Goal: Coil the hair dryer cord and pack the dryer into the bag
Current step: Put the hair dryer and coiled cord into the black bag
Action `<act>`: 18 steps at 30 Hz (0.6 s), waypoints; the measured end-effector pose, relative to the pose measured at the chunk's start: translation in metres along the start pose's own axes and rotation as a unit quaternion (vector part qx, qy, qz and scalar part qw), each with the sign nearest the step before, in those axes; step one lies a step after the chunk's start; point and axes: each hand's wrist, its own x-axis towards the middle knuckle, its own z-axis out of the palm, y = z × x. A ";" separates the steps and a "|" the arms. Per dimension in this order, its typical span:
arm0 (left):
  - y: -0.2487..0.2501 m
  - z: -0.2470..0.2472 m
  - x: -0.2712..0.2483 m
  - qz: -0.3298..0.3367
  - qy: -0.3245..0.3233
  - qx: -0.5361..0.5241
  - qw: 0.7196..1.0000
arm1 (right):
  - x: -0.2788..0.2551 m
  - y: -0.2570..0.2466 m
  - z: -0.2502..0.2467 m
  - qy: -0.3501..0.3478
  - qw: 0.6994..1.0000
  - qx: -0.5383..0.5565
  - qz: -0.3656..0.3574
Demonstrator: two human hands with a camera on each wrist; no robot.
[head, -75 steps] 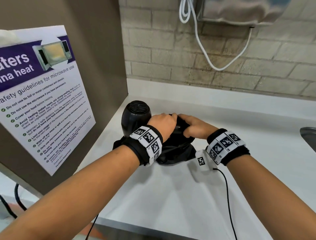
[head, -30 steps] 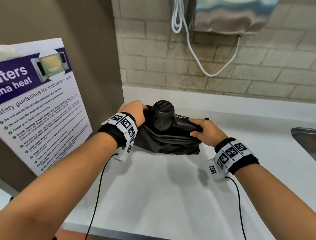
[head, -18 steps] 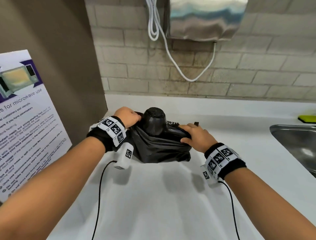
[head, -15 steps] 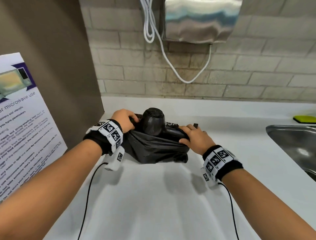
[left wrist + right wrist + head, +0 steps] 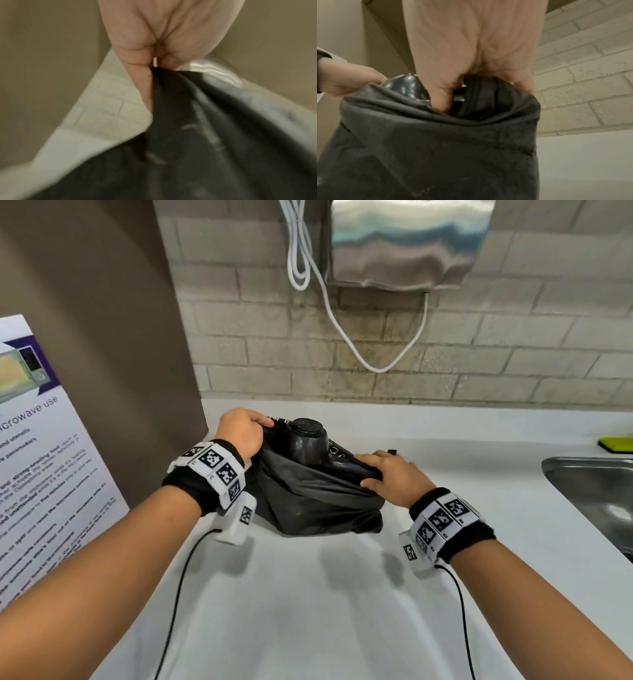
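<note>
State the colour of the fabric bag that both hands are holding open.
The soft fabric bag is black, shown best in the head view.

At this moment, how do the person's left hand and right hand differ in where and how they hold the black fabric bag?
The left hand pinches the far-left rim of the black fabric bag, beside the glossy black hair dryer; the right hand grips the bag's right end. The left hand stays outside the opening, while the right hand's thumb dips inside the mouth. Both grip the fabric, with the dryer's rear poking out between them.
</note>
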 end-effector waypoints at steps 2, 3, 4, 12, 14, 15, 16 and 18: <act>-0.001 0.003 0.000 -0.013 -0.042 -0.014 0.999 | 0.001 0.002 -0.002 0.007 1.000 -0.019 -0.003; -0.001 0.003 -0.001 -0.006 -0.065 0.015 0.998 | 0.002 0.003 -0.004 0.014 1.000 -0.023 -0.003; -0.002 0.002 -0.001 0.010 -0.086 0.056 0.995 | 0.002 0.005 -0.005 0.023 0.999 -0.024 -0.002; -0.003 -0.007 0.004 0.108 -0.002 0.168 0.980 | 0.005 0.010 -0.009 0.070 0.997 0.013 0.001; 0.005 -0.010 0.004 0.085 0.052 0.158 0.982 | 0.003 0.010 -0.008 0.074 0.997 0.019 -0.007; 0.009 -0.013 0.006 0.064 0.071 0.145 0.985 | 0.003 0.009 -0.008 0.073 0.997 0.010 -0.010; 0.014 -0.015 0.008 0.041 0.077 0.125 0.988 | 0.001 0.008 -0.009 0.067 0.998 -0.010 -0.012; 0.023 -0.016 0.011 -0.014 0.060 0.008 0.998 | -0.002 0.003 -0.010 0.051 0.997 -0.056 -0.015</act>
